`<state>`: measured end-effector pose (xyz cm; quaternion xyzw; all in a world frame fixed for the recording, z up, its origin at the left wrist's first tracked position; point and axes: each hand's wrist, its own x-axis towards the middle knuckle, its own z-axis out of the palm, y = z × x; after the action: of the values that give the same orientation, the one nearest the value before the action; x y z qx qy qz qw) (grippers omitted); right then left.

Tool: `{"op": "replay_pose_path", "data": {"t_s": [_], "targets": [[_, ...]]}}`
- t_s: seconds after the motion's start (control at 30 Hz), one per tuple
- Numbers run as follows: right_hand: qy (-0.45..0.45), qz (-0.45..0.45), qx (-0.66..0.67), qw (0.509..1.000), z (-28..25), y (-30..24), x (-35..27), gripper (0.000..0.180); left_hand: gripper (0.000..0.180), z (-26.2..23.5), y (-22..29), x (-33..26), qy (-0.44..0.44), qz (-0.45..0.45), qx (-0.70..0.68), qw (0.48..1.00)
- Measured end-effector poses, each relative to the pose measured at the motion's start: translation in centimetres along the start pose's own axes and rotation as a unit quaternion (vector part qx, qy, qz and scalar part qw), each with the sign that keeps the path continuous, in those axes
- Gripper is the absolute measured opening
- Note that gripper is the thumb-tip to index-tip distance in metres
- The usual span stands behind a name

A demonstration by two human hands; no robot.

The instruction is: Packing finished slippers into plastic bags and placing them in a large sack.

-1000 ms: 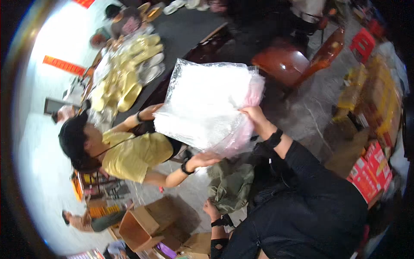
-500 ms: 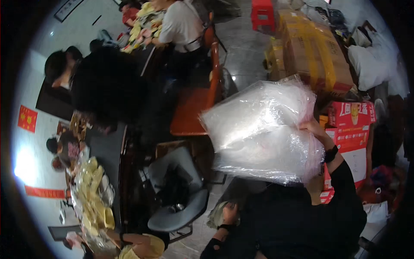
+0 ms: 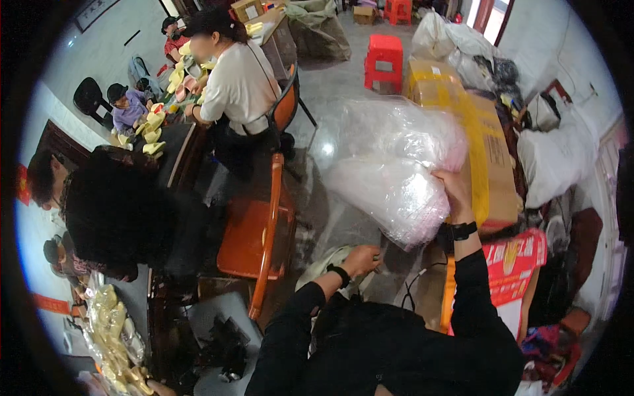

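Grasping clear plastic bags (image 3: 395,168) is the right grip (image 3: 454,197); I cannot tell the left grip (image 3: 361,260).

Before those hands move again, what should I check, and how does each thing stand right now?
1. Right hand gripping the clear plastic: ok, it holds one edge.
2. Left hand gripping the pale sack: cannot tell, the fingers are curled over it.
3. Plastic clear of the taped carton: cannot tell, they overlap in this view.
4. Nearer orange chair clear of both hands: ok, it stands to their left.
5. Nearer red stool upright: ok, standing on the floor.
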<state>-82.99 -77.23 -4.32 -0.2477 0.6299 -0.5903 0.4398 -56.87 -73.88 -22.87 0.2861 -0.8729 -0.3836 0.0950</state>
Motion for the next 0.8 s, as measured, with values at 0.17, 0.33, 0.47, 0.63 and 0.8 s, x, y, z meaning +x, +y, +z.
{"op": "replay_pose_path", "data": {"t_s": [0.17,0.33,0.47,0.63,0.8], "targets": [[0.003,-0.13,-0.011,0.991,1.4,-3.7,8.7,0.031,0.024,-9.7,-2.1,12.7,-0.085,0.054,0.095,0.99],[-0.044,-0.221,-0.477,0.85,0.9,-7.3,18.4,0.027,0.023,-15.5,-12.2,20.3,-0.065,0.019,0.198,0.978],[-0.083,0.059,0.084,0.991,-3.3,-3.7,28.4,0.026,0.052,-22.6,-14.5,24.7,-0.034,-0.227,0.255,0.939],[-0.057,-0.095,-0.323,0.94,-2.5,-3.7,37.2,0.023,0.067,-27.3,-19.3,27.7,-0.272,-0.496,0.109,0.817],[0.004,-0.001,-0.067,0.998,0.8,-6.7,45.9,0.023,0.05,-24.4,-30.4,31.5,-0.437,-0.462,-0.012,0.772]]}}
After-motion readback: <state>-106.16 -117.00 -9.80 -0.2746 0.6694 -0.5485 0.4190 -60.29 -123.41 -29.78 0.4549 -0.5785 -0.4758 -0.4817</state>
